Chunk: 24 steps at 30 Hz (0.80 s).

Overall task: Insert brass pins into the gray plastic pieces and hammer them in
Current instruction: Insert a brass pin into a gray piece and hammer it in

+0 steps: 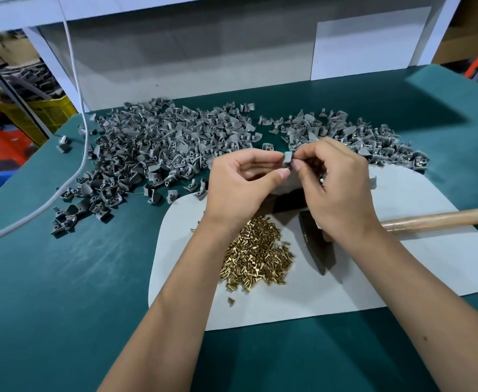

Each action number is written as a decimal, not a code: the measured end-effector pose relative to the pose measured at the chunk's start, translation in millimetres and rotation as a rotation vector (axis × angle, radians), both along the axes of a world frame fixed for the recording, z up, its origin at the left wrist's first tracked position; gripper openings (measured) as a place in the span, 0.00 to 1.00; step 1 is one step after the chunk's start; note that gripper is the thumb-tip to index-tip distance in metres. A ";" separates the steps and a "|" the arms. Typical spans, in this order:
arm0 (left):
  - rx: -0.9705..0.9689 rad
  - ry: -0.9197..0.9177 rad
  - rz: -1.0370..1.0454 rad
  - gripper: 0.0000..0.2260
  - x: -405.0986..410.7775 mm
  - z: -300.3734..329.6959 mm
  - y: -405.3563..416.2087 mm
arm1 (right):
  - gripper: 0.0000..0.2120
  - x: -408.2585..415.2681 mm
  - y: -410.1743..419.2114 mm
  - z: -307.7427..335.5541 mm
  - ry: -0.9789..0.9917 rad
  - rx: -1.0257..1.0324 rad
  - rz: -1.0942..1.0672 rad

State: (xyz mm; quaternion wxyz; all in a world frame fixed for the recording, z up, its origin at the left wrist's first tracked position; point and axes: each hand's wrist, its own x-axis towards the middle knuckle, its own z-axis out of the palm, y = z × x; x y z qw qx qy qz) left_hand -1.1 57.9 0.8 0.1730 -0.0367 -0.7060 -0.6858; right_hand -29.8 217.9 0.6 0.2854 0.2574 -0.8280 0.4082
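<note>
The head view looks down on a teal, felt-like table [62, 278]. At far left a white cable [75, 176] trails across it. Next comes a broad heap of small gray moulded plastic pieces [153, 148], curved shells with little tubular sockets, lying every way up. In front of the heap lies a pale, rounded-corner mat [302, 301], smooth and flat, and on it a loose pile of short, shiny brass pins [256, 254].

Above the mat, the left hand [237, 185] is curled, thumb and forefinger pinching one small gray plastic piece [287, 159] held in the air between both hands; its long axis runs roughly up and down in the picture. The right hand [336, 182] is also curled, its fingertips pinched against the right side of that piece; whether a pin sits between them cannot be told.

Under the right hand rests a hammer with a dark metal head [317, 250] and a light wooden handle [441, 217] running off to the right. Behind lies a second, smaller heap of gray plastic pieces [345, 131].
</note>
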 end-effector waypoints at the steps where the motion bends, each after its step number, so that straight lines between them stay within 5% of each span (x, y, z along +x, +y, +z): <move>1: 0.000 -0.001 0.016 0.12 -0.8 -1.2 2.2 | 0.03 0.3 -0.5 0.0 -0.007 -0.008 -0.007; 16: -0.029 -0.020 0.136 0.07 -1.0 -8.2 16.3 | 0.03 7.7 -10.1 -0.4 -0.029 -0.028 -0.081; 24: -0.287 0.040 0.260 0.06 -0.2 -7.4 18.6 | 0.03 10.1 -13.6 2.0 -0.047 0.012 -0.130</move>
